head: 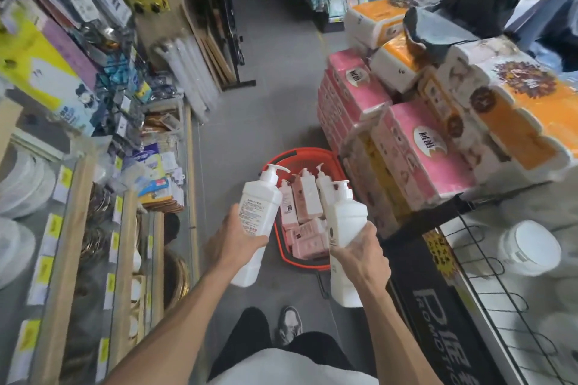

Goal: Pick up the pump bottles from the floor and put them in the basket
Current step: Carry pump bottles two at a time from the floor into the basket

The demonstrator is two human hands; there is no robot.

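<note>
A red basket point(299, 156) stands on the grey floor ahead of me, with several pink and white pump bottles point(308, 201) lying inside. My left hand point(233, 236) grips a white pump bottle point(259, 212) around its middle, held up just left of the basket. Around a second white pump bottle point(345, 222) my right hand point(362, 255) is curled, and that bottle hangs over the basket's right side. Both bottles point their pumps away from me.
Shelves of plates and packaged goods point(93, 166) line the left. Stacked pink and orange tissue packs point(422, 122) and a wire rack point(500, 275) with a white tub stand close on the right. The aisle floor point(259, 122) runs on beyond the basket. My shoe point(289, 323) is below.
</note>
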